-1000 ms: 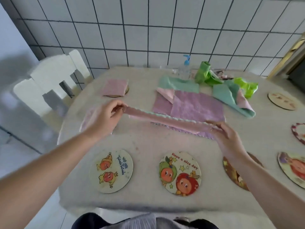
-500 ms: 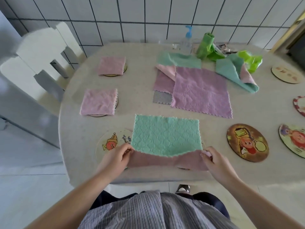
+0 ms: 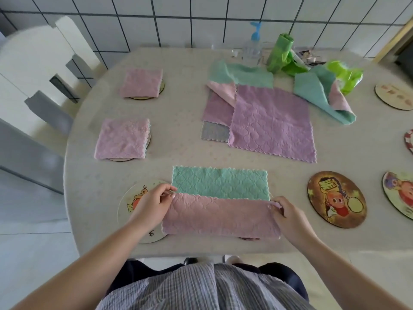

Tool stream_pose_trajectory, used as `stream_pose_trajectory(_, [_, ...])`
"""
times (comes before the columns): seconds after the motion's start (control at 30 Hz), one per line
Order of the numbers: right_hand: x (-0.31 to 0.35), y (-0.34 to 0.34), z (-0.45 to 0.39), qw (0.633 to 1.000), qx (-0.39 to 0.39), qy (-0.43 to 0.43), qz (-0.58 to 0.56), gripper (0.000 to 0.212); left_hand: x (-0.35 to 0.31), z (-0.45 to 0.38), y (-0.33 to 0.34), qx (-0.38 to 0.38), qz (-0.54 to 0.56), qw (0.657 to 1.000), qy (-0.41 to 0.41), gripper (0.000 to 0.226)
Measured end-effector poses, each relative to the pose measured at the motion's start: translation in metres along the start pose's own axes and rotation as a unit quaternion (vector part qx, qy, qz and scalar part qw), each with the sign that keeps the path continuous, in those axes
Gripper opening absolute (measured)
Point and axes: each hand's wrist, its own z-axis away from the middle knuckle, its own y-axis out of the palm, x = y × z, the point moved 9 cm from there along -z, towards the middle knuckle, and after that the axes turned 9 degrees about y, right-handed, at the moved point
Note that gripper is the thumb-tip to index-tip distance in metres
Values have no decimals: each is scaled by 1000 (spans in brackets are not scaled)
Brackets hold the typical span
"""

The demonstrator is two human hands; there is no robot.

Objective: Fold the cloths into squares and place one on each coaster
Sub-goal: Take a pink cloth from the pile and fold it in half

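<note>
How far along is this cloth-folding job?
Done: two folded pink cloths sit on coasters at the left. In hand: the left hand and right hand pinch the corners of a green-and-pink cloth, half folded. Left: the flat cloths and bare coasters.

The half-folded cloth (image 3: 220, 211) covers a coaster at the table's near edge; only a dark sliver (image 3: 249, 238) shows. The left hand (image 3: 154, 203) hides part of the cartoon coaster (image 3: 134, 198). Two folded pink cloths (image 3: 123, 138) (image 3: 141, 82) cover theirs almost fully. Coasters (image 3: 409, 142) (image 3: 400, 193) at the right edge are cut off.
</note>
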Motion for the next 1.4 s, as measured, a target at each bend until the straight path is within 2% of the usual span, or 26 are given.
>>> stream_pose_trajectory(0.23, [14, -9, -43, 1000, -7, -5, -25, 12, 10, -41, 1, -26, 34, 998, -37, 35])
stream_pose_trajectory(0.57, [25, -12, -74, 998, -13, 14, -62, 12, 16, -70, 2, -31, 38, 997, -56, 23])
stream_pose_trajectory(0.83, [25, -9, -90, 998, -18, 43, -38, 10, 29, -86, 4, -3, 20, 997, -70, 18])
stream_pose_trajectory(1.4, [23, -9, -98, 996, -35, 75, -31, 11, 28, -96, -1, -22, 6, 996, -88, 13])
